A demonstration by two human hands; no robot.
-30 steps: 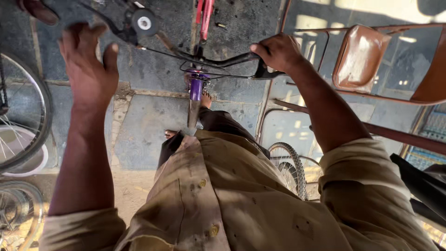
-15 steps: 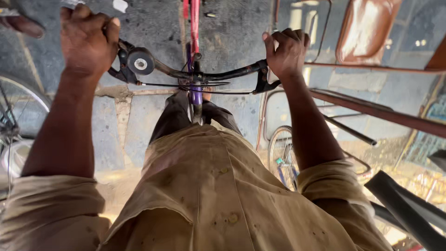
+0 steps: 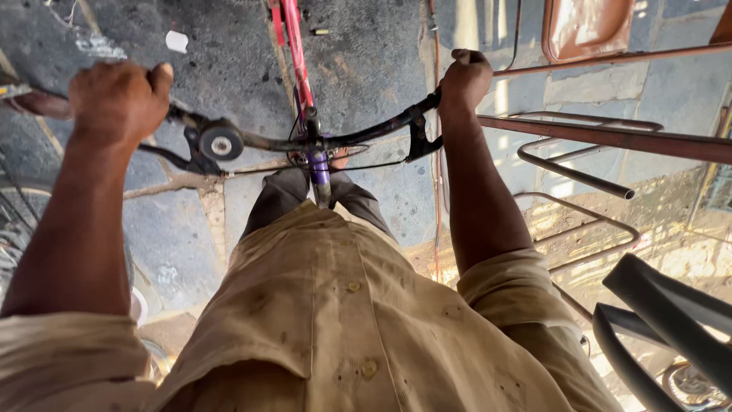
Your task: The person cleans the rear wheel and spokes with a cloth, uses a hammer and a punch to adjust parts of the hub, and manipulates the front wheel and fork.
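Both hands are closed around the ends of a bicycle handlebar (image 3: 335,141): the left hand (image 3: 114,99) wraps the left end in a full fist, and the right hand (image 3: 465,76) clenches the right end just above a black brake lever (image 3: 419,137). The handlebar sits directly in front of the person's chest, above a stone-slab floor (image 3: 374,61), with the purple stem (image 3: 319,168) at its middle.

Its long axis runs left to right across the view (slightly bowed, the right end a little higher), while the red frame tube (image 3: 293,53) points away from the stem toward the top of the picture. A round black bell (image 3: 221,143) is mounted between the left hand and the stem.

I judge the bar stiff metal, unyielding, carrying the weight of the bicycle behind it; the 2 ends give the most leverage. Rusty tube racks (image 3: 579,137) lie to the right of the handlebar.
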